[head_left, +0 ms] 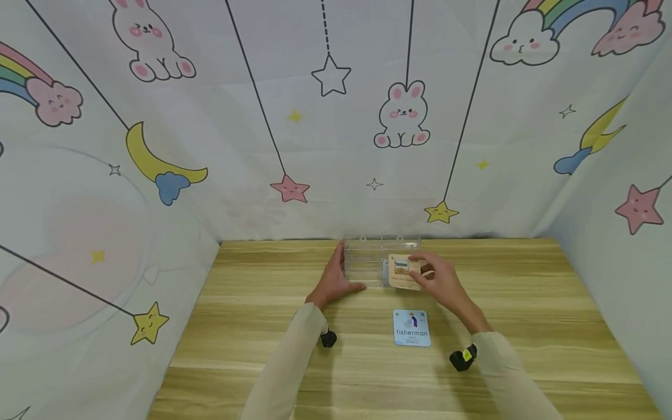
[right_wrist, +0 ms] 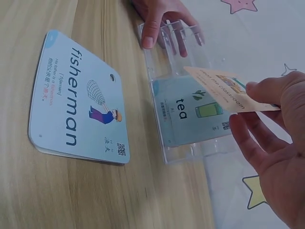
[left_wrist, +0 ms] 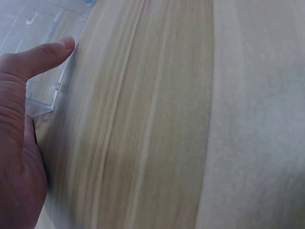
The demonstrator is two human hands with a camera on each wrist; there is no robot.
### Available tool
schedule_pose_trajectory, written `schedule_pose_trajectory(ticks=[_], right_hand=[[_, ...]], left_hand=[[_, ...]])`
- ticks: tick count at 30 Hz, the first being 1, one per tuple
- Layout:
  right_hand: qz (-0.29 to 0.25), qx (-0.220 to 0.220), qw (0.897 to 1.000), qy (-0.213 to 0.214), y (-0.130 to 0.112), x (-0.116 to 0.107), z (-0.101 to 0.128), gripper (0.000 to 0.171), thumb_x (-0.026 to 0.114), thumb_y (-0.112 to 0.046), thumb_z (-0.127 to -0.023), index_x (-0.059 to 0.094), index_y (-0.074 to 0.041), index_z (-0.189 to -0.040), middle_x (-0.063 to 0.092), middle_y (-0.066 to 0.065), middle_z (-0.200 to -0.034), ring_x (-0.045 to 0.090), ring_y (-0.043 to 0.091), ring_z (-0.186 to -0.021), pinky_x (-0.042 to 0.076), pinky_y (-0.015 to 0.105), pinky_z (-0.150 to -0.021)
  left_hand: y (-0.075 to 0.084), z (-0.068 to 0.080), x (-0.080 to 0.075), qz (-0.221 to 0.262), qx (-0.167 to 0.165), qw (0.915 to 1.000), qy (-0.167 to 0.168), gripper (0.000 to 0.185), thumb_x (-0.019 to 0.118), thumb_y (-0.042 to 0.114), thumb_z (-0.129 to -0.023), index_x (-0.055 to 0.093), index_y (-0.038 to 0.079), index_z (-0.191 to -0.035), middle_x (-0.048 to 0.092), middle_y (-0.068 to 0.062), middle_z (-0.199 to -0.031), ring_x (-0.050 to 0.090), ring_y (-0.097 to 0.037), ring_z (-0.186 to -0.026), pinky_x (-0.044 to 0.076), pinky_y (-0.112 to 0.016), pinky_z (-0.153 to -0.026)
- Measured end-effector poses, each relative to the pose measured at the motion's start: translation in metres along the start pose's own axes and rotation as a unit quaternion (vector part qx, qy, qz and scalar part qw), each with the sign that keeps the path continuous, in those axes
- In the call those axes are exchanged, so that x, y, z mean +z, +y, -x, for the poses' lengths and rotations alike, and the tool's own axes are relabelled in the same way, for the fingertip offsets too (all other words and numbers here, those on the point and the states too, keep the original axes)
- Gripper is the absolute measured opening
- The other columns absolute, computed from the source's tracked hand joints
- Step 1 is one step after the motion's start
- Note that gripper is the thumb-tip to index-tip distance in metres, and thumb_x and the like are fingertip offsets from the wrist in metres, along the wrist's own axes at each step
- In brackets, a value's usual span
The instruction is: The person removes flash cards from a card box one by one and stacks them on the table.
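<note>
1 card filed, 1 in hand, a stack still waiting

1 card reading "tea" (right_wrist: 190,112) already lies flat inside the clear plastic box (head_left: 367,263), which sits on the wooden counter (head_left: 252,326) close to the back edge, against the printed curtain (head_left: 262,116) of rabbits, stars and rainbows. By my reading, the work is filing picture cards into that box, and it is early to midway: 1 card is in, a 2nd is at the box's mouth, and a small stack remains outside.

The box is see-through, with low walls and faint ribs along its floor; it looks light and could slide on the smooth wood, which is likely why it is being braced.

The stack (head_left: 412,328) lies on the counter nearer the person, a little apart from the box. Its top card is pale blue with rounded corners, a punched hole, the word "fisherman" and a small figure with a net. The right wrist view shows layered edges beneath it, so more than 1 card is left, though how many cannot be told.

The left hand (head_left: 336,281) rests against the box's left end, fingers fairly straight, thumb (left_wrist: 45,56) laid along the rim, pressing rather than gripping.

The right hand (head_left: 438,279) pinches a tan card (right_wrist: 228,90) between thumb and fingers, tilted just above the "tea" card and not yet laid down.
</note>
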State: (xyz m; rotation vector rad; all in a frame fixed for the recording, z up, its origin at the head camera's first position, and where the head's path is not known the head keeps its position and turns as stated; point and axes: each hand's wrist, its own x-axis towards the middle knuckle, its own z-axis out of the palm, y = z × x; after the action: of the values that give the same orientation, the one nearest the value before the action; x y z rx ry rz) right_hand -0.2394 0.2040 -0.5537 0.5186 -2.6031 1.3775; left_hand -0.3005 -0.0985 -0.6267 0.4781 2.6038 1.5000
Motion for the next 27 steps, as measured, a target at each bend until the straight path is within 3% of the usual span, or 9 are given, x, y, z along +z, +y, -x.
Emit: schedule_pose_trajectory(ticks=[15,27], right_hand=[[-0.038,0.059,0.996,-0.046,-0.001,-0.007,0.035,0.039,0.08,-0.007,-0.092,0.066,-0.004,-0.128,0.066,0.014,-0.126,0.067,0.02,-0.089,0.061,0.026,-0.074],[-0.102,0.103,0.987,-0.066,0.007,0.003,0.069,0.039,0.08,-0.002,-0.09,0.065,0.003,-0.126,0.065,0.02,-0.123,0.07,0.015,-0.08,0.058,0.027,-0.063]], left_hand=[[0.001,0.0,0.0,0.001,-0.004,1.0,-0.005,0.138,0.099,0.022,-0.071,0.001,0.016,-0.168,0.014,-0.008,-0.172,0.025,-0.022,-0.155,0.029,-0.032,-0.123],[0.001,0.001,-0.001,0.009,0.0,1.0,-0.004,0.138,0.099,0.021,-0.071,0.001,0.016,-0.168,0.013,-0.009,-0.172,0.025,-0.023,-0.155,0.029,-0.034,-0.123]])
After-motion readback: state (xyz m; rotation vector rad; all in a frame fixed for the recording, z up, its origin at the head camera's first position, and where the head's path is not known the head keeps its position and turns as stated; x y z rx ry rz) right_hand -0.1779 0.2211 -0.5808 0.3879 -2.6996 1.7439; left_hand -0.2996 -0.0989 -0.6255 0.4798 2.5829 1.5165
